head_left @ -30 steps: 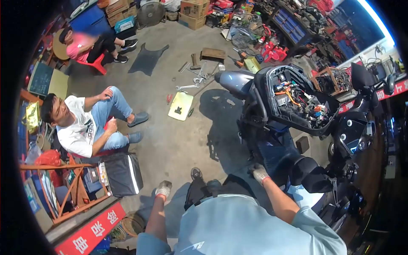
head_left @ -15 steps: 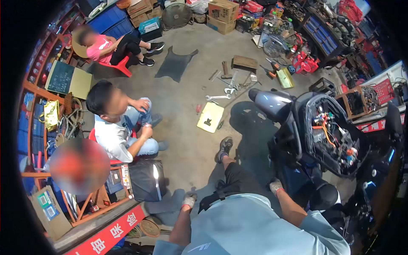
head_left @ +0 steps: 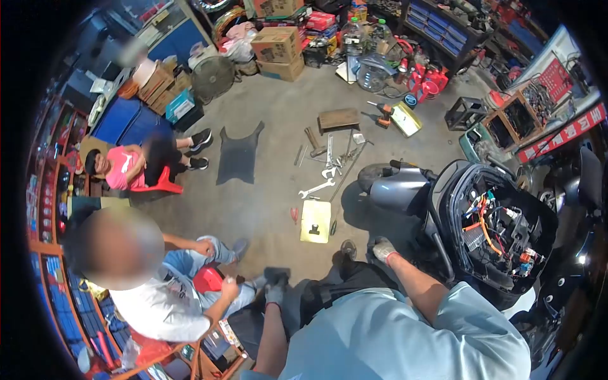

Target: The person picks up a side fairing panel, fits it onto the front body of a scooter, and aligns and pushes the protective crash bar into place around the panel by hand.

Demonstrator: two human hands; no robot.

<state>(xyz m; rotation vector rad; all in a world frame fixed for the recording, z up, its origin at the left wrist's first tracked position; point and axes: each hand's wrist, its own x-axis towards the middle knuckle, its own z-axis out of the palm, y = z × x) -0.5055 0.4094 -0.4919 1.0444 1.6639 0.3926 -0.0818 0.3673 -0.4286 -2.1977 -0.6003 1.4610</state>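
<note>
Gloved in grey-white, my left hand [head_left: 275, 292] hangs low beside my leg, near the seated person in white; its fingers are too dark and small to read. My right hand [head_left: 384, 249], in a similar glove, is held out left of the scooter [head_left: 443, 228], whose top is open over wires and connectors [head_left: 491, 234]; the finger shape is unclear. Ahead on the floor are a yellow sheet [head_left: 316, 221] with a small black part, a wrench [head_left: 316, 188], red-handled pliers [head_left: 294, 215] and a hammer [head_left: 315, 142].
One person [head_left: 158, 304] sits close on the left, another in pink [head_left: 125, 166] farther back on a red stool. A dark panel [head_left: 239, 154], a wooden block [head_left: 339, 119] and an orange drill [head_left: 384, 115] lie on the floor. Cardboard boxes [head_left: 277, 45] stand behind.
The view has shifted forward over the floor; the tools and scooter appear nearer. My feet have changed position, and both hands have moved along with my body.
</note>
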